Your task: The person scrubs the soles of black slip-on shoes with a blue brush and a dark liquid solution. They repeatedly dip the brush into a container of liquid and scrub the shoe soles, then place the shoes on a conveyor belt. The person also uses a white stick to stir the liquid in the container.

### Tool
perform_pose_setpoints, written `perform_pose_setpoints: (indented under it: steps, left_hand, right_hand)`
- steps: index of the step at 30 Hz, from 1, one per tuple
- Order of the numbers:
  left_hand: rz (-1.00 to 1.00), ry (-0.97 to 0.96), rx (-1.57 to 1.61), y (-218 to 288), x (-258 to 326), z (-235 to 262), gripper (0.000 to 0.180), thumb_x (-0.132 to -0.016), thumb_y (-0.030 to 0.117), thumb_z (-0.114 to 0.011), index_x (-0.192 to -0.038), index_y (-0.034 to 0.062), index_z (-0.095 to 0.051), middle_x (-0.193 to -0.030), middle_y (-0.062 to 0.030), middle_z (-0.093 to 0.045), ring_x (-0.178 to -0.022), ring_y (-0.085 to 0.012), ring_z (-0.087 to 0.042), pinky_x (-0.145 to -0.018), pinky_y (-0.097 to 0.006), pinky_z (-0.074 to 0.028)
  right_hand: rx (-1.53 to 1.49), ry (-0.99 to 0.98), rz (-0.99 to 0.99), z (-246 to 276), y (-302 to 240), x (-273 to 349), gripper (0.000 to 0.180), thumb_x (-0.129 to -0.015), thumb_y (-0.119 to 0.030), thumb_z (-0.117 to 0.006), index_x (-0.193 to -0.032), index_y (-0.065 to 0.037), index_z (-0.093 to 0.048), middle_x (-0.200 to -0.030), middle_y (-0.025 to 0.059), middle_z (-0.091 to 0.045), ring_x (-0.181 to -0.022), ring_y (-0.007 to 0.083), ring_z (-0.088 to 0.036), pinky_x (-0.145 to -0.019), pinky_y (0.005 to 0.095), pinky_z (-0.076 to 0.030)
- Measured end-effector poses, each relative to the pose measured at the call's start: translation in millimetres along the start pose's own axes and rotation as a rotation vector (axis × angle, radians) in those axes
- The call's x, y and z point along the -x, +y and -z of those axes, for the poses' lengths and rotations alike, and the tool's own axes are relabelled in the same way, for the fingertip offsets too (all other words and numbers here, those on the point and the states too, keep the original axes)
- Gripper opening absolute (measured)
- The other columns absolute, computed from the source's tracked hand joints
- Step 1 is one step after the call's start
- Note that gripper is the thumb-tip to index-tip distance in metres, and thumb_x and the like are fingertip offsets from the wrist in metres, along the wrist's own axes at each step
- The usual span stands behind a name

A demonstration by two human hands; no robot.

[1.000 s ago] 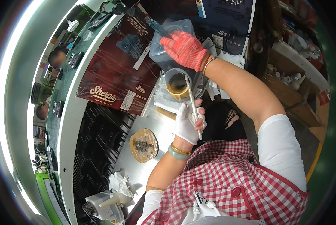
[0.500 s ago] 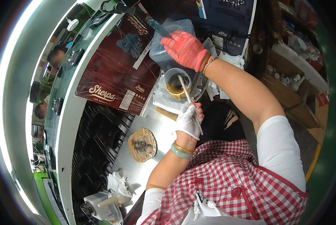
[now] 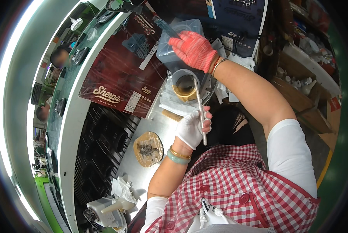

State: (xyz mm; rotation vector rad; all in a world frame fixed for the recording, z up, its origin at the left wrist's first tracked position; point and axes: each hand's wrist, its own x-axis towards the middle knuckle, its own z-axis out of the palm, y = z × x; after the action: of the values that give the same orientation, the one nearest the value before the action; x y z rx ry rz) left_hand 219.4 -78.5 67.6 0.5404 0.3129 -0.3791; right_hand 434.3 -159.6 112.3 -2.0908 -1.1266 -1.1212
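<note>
Stirring rod in one hand, plastic tub tipped in the other, both over a metal cup.

The left hand (image 3: 192, 130), in a white glove, is clenched round a thin metal rod (image 3: 199, 105) whose far end dips into the metal cup (image 3: 186, 85) standing on the steel surface (image 3: 158, 120). The right hand (image 3: 193, 49), in a red glove, grips the clear plastic tub (image 3: 178, 42) just above and behind the cup. The tub leans over the cup's mouth; as I see it, a slip of that grip could spill its contents onto the papers (image 3: 174, 104) beside the cup, and a hard push on the rod could tip the cup.
</note>
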Motion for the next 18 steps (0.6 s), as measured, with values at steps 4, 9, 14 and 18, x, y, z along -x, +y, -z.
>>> perform_pose_setpoints:
  steps: [4,9,14,18]
  left_hand:
    - [-0.066,0.084,-0.049,-5,1,-2,0.023,-0.088,0.008,-0.051,-0.109,-0.002,-0.049,-0.09,-0.0109,-0.057,-0.069,-0.0149,-0.051,-0.056,-0.023,-0.043]
    - [-0.099,0.174,-0.215,10,15,-1,0.019,-0.089,0.003,-0.05,-0.107,-0.0009,-0.049,-0.09,-0.0092,-0.056,-0.066,-0.0111,-0.049,-0.048,-0.018,-0.039]
    - [-0.097,0.32,-0.438,22,26,-6,0.015,-0.089,0.004,-0.05,-0.104,0.0029,-0.05,-0.087,-0.0058,-0.055,-0.057,-0.0068,-0.044,-0.041,-0.016,-0.031]
    - [-0.114,0.42,-0.626,27,20,-6,0.013,-0.087,0.003,-0.053,-0.1,0.0046,-0.051,-0.081,-0.0053,-0.057,-0.051,-0.0065,-0.042,-0.04,-0.016,-0.03]
  right_hand:
    - [0.014,0.022,0.008,-1,1,1,0.028,-0.084,-0.025,-0.053,-0.106,-0.01,-0.06,-0.097,0.0129,-0.062,-0.097,0.032,-0.056,-0.09,0.0396,-0.042]
    - [0.026,0.001,0.011,1,0,0,0.028,-0.083,-0.025,-0.054,-0.105,-0.01,-0.061,-0.097,0.0129,-0.062,-0.097,0.0321,-0.056,-0.09,0.0397,-0.042]
    - [-0.001,-0.011,-0.002,1,1,0,0.029,-0.084,-0.025,-0.054,-0.108,-0.01,-0.061,-0.101,0.016,-0.061,-0.099,0.0338,-0.056,-0.089,0.0399,-0.043]
    - [-0.021,-0.025,-0.019,6,-1,-1,0.028,-0.084,-0.025,-0.053,-0.106,-0.01,-0.061,-0.099,0.014,-0.061,-0.098,0.0338,-0.056,-0.089,0.0404,-0.042]
